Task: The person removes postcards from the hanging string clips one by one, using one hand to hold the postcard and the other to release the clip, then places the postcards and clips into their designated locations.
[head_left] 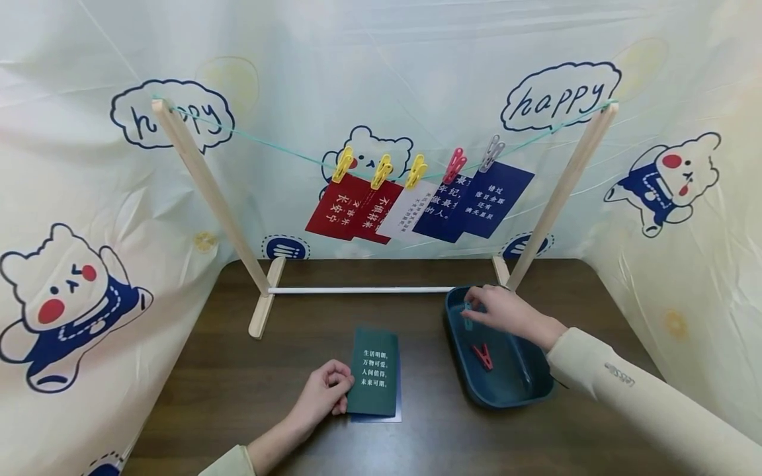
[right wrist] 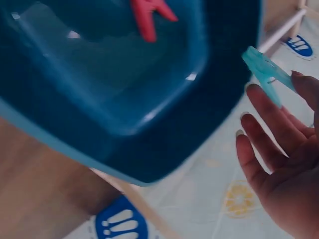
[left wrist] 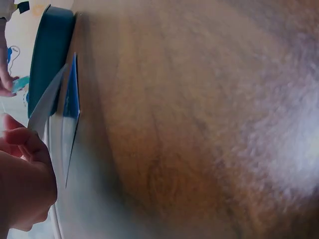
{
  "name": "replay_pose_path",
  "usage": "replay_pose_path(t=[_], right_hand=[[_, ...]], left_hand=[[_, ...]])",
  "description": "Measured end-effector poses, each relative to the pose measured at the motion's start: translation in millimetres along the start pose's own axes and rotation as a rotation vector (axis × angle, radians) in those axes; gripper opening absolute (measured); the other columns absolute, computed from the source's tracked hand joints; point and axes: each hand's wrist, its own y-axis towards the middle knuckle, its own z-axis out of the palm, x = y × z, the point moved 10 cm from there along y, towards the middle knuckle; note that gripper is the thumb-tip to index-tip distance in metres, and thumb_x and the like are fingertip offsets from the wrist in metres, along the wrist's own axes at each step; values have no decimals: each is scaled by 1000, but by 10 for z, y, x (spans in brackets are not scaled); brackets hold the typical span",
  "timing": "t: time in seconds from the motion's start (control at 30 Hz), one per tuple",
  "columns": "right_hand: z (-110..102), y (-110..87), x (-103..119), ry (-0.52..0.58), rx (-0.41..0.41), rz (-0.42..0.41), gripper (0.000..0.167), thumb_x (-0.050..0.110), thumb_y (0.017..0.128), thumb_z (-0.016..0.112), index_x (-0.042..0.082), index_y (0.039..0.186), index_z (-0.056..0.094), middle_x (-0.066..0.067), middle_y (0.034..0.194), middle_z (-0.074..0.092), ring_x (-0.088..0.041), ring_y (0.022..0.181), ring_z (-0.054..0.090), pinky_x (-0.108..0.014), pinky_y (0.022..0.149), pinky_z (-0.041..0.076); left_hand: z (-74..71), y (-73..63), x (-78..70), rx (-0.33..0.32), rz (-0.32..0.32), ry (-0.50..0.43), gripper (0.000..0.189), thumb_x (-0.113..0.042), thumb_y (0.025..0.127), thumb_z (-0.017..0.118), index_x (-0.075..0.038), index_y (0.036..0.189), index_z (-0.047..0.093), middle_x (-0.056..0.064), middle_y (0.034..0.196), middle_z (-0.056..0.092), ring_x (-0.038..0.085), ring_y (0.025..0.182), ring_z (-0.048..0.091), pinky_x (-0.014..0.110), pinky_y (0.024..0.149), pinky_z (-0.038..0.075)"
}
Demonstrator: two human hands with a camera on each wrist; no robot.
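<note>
My left hand (head_left: 324,391) pinches the lower left edge of a dark green card (head_left: 374,371) with white writing. Beneath it a blue card (head_left: 398,396) lies on the table, and in the left wrist view the held card (left wrist: 46,102) is lifted off it. Over the far left part of a dark blue tray (head_left: 516,390), my right hand (head_left: 505,309) pinches a teal clothespin (right wrist: 266,72) between thumb and fingertips. A red clothespin (head_left: 483,356) lies on the tray's floor.
A green string (head_left: 276,147) sags between two wooden posts (head_left: 208,192). Red, white and blue cards (head_left: 497,198) hang from it by yellow, pink and grey clothespins (head_left: 417,170). A white rod (head_left: 357,290) joins the stand's feet. Patterned cloth surrounds the brown table (head_left: 238,423).
</note>
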Motion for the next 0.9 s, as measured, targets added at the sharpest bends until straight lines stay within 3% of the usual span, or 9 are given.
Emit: replay_pose_path(t=[0.17, 0.3, 0.4, 0.63, 0.9], right_hand=[[169, -85, -264, -19, 90, 87, 31, 27, 100, 72, 0, 115, 70, -8, 97, 75, -13, 78, 71, -33, 71, 62], [259, -160, -377, -25, 144, 125, 26, 25, 99, 73, 1, 110, 71, -1, 81, 69, -8, 64, 62, -26, 60, 58], [319, -204, -384, -39, 185, 131, 23, 24, 99, 73, 2, 105, 72, 3, 72, 63, -6, 58, 57, -23, 55, 53], [416, -246, -359, -100, 278, 167, 19, 25, 98, 74, 6, 94, 72, 2, 71, 60, -8, 58, 56, -23, 54, 50], [534, -291, -418, -161, 330, 196, 24, 30, 96, 76, 8, 89, 70, 0, 71, 58, -11, 60, 56, -25, 56, 53]], left_hand=[[21, 1, 35, 1, 3, 8, 15, -3, 97, 65, 6, 106, 56, 7, 71, 64, 12, 46, 54, 20, 44, 42], [12, 12, 56, -20, -3, 45, 13, 0, 95, 65, 5, 103, 57, 9, 71, 65, 12, 45, 52, 20, 41, 41], [-6, 13, 58, -35, -7, 109, 12, -1, 93, 67, 4, 101, 59, 8, 67, 64, 12, 43, 51, 21, 40, 41], [-61, 67, 76, -39, 18, 301, 11, -9, 92, 73, -4, 90, 63, -1, 56, 57, 8, 40, 49, 21, 39, 42], [-51, 69, 77, -12, 60, 395, 18, -19, 92, 78, -7, 87, 65, -2, 61, 62, 7, 40, 52, 23, 44, 46]])
